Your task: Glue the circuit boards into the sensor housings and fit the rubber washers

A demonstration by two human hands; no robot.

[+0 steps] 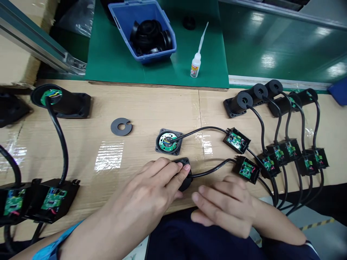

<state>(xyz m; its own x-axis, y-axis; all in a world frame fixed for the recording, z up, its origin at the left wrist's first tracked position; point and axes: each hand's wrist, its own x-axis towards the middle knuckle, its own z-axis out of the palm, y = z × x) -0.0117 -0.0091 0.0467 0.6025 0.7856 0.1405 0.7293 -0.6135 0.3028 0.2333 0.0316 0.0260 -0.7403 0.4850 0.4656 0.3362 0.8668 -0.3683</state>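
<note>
My left hand has its fingers pressed over a black round-topped part near the table's front edge, and covers most of it. A black cable runs right from that part to a black box with a green board. Just right of the part, my right hand is held with bent fingers; whether anything is between them is hidden. Behind my left hand lies a square black part with a round green board, cabled to another box. A flat grey notched ring lies further left.
Several cabled black cylinders and board boxes stand at right. More cabled units are at left. A blue bin of black parts and a white bottle stand on the green surface behind.
</note>
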